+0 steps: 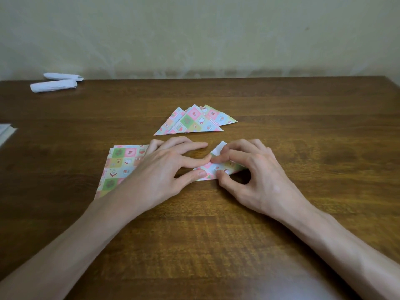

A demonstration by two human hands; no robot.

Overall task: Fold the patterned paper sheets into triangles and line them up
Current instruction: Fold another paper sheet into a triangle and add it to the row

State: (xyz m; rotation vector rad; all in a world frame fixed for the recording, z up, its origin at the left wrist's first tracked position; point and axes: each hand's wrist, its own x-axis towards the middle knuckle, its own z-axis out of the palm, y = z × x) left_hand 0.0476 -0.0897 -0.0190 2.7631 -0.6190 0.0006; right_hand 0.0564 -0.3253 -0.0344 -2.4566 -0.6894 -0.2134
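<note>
One patterned sheet (218, 169) mid-fold on the table (216, 234).
Pressed by straight fingers of the left hand (164, 169), pinched by the curled right hand (255, 176) — unfolded stack (121, 163) just left, finished triangles (194, 123) beyond.

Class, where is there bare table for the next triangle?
Free: bare table right of the folded triangles; wood between the forearms. Crowded: centre, where left hand and right hand work the sheet beside the flat sheets.
</note>
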